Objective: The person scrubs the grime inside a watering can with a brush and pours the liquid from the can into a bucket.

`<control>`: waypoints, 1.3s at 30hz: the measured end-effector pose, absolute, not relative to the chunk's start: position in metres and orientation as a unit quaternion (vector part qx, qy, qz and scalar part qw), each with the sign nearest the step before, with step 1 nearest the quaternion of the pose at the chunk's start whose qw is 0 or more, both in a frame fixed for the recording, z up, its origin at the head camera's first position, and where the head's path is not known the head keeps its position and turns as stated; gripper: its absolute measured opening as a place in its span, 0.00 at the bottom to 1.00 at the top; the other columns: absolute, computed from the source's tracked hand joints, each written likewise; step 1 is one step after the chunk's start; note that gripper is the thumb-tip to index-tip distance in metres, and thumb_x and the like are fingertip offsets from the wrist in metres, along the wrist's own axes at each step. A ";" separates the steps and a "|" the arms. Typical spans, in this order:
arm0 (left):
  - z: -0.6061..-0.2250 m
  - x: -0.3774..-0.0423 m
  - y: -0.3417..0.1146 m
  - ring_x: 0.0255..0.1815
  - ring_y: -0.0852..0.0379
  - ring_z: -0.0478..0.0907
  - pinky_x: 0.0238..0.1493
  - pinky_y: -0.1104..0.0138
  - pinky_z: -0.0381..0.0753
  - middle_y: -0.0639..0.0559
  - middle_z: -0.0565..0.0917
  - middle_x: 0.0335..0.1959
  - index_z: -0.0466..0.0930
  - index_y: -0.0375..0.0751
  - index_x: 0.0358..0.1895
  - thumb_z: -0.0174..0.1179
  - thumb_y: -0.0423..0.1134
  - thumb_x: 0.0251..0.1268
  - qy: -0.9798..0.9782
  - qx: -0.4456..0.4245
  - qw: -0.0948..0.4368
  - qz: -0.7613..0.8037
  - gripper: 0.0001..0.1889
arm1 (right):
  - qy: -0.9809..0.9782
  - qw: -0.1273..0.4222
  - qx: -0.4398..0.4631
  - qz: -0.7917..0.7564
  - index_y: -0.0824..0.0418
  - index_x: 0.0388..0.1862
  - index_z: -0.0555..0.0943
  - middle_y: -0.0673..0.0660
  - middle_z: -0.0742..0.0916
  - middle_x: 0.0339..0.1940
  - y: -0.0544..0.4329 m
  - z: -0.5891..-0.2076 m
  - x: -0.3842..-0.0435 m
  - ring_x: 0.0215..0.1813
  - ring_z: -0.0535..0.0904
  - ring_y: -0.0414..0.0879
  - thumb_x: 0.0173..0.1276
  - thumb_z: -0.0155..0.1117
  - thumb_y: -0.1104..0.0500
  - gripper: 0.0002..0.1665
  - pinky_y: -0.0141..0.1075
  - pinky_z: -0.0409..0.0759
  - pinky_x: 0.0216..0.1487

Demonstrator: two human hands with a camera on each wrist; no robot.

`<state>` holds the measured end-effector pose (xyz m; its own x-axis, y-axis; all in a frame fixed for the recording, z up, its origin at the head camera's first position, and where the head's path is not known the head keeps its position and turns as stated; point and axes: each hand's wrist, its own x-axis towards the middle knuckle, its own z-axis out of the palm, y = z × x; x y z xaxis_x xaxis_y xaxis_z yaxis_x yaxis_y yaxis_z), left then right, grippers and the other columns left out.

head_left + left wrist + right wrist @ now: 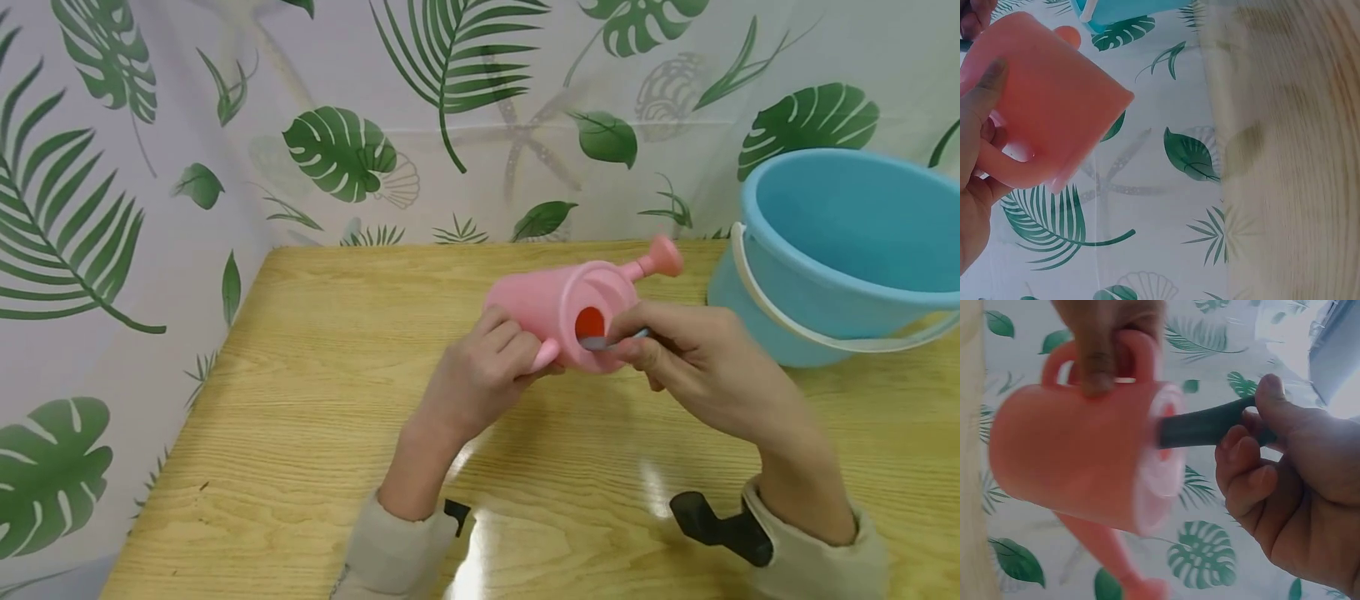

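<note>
Tool (1200, 428) end at the can's (525, 296) hole (589, 321), depth unclear. Right fingers (1238, 450) pinch tool, left fingers (502, 342) clamped round handle (546, 356). Bucket (810, 302) right, cut off.

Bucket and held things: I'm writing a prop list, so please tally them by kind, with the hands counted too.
Watering can: 1
Tool: 1
Bucket: 1
Hands (left hand, right hand): 2
Total: 5
</note>
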<state>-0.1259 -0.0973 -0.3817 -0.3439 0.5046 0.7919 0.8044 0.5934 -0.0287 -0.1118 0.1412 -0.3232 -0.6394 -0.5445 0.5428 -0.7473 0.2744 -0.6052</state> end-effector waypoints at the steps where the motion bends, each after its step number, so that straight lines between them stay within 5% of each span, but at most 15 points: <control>1: -0.382 -0.126 -0.097 0.30 0.57 0.70 0.30 0.76 0.71 0.54 0.69 0.19 0.69 0.43 0.22 0.71 0.46 0.60 -0.796 -0.413 0.404 -0.179 0.20 | -0.786 0.113 0.412 0.446 0.58 0.40 0.83 0.44 0.77 0.24 0.144 -0.323 -0.110 0.23 0.71 0.35 0.69 0.62 0.54 0.09 0.26 0.70 0.25; 5: -0.383 -0.126 -0.091 0.27 0.57 0.69 0.30 0.75 0.70 0.55 0.69 0.18 0.68 0.43 0.23 0.68 0.46 0.64 -0.778 -0.426 0.440 -0.138 0.20 | -0.782 0.101 0.431 0.438 0.57 0.38 0.83 0.45 0.80 0.27 0.153 -0.320 -0.106 0.25 0.73 0.34 0.65 0.68 0.53 0.09 0.25 0.70 0.26; 9: -0.384 -0.125 -0.087 0.26 0.57 0.68 0.29 0.75 0.69 0.54 0.69 0.18 0.68 0.42 0.23 0.64 0.46 0.68 -0.769 -0.431 0.455 -0.121 0.19 | -0.817 0.104 0.411 0.390 0.54 0.39 0.84 0.43 0.83 0.31 0.150 -0.317 -0.106 0.28 0.76 0.33 0.57 0.76 0.65 0.12 0.23 0.74 0.29; 13: -0.385 -0.124 -0.087 0.27 0.57 0.69 0.28 0.75 0.70 0.54 0.70 0.18 0.69 0.42 0.22 0.64 0.47 0.68 -0.784 -0.416 0.443 -0.125 0.19 | -0.851 0.151 0.323 0.386 0.59 0.41 0.84 0.45 0.82 0.29 0.140 -0.315 -0.105 0.28 0.73 0.35 0.55 0.69 0.75 0.17 0.23 0.72 0.28; 21: -0.387 -0.125 -0.087 0.25 0.56 0.69 0.23 0.75 0.70 0.53 0.70 0.16 0.68 0.43 0.19 0.68 0.45 0.64 -0.798 -0.366 0.460 -0.137 0.21 | -0.897 0.223 0.160 0.348 0.72 0.47 0.78 0.57 0.79 0.21 0.108 -0.328 -0.106 0.20 0.69 0.44 0.67 0.67 0.63 0.14 0.31 0.69 0.20; 29: -0.385 -0.121 -0.085 0.27 0.55 0.70 0.23 0.74 0.71 0.52 0.73 0.17 0.69 0.42 0.20 0.67 0.48 0.63 -0.819 -0.328 0.443 -0.157 0.21 | -0.910 0.254 0.133 0.300 0.58 0.14 0.66 0.50 0.66 0.10 0.108 -0.338 -0.114 0.14 0.59 0.42 0.70 0.64 0.57 0.26 0.34 0.52 0.17; 35: -0.389 -0.123 -0.082 0.26 0.56 0.70 0.23 0.74 0.72 0.53 0.73 0.16 0.69 0.42 0.19 0.70 0.48 0.60 -0.818 -0.325 0.445 -0.167 0.21 | -0.875 0.365 0.201 0.246 0.57 0.11 0.61 0.50 0.62 0.09 0.105 -0.338 -0.114 0.13 0.52 0.41 0.66 0.60 0.63 0.26 0.34 0.46 0.18; 39: -0.392 -0.125 -0.080 0.26 0.56 0.70 0.21 0.74 0.70 0.53 0.71 0.15 0.67 0.43 0.18 0.60 0.48 0.72 -0.808 -0.327 0.464 -0.162 0.23 | -0.865 0.407 0.202 0.215 0.55 0.10 0.59 0.51 0.60 0.09 0.104 -0.328 -0.100 0.14 0.49 0.42 0.66 0.55 0.61 0.25 0.36 0.44 0.18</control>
